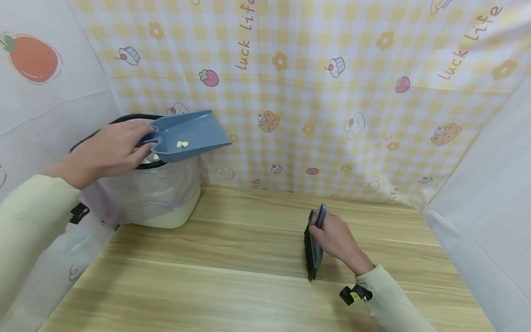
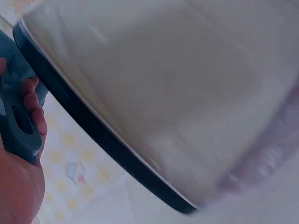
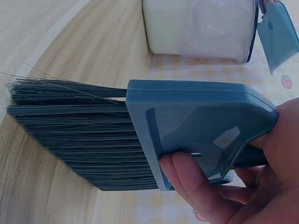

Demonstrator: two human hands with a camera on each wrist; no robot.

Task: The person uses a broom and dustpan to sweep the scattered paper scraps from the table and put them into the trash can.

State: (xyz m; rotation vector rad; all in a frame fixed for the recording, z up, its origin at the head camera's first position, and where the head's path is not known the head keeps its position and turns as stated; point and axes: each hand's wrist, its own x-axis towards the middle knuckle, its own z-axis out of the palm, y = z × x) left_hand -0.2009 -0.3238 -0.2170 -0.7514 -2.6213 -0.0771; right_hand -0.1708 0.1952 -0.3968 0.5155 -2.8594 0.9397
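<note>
My left hand (image 1: 112,146) grips the handle of a blue dustpan (image 1: 195,131) above the trash bin (image 1: 174,214). Small pale yellow scraps (image 1: 182,144) lie in the pan, whose wide front edge points right, away from the bin. The left wrist view shows the fingers curled round the looped handle (image 2: 23,123) beside the bin's dark rim (image 2: 103,133). Low over the table at the right, my right hand (image 1: 337,236) holds a blue hand brush (image 1: 317,240). Its dark bristles (image 3: 79,135) face left, and the fingers wrap its body in the right wrist view.
The cream bin is lined with a translucent bag (image 1: 141,193) and stands at the back left of the wooden table (image 1: 232,272). More pale bits show just inside its rim. A yellow checked cloth (image 1: 290,101) hangs behind the table, with white cloth (image 1: 485,198) at both sides.
</note>
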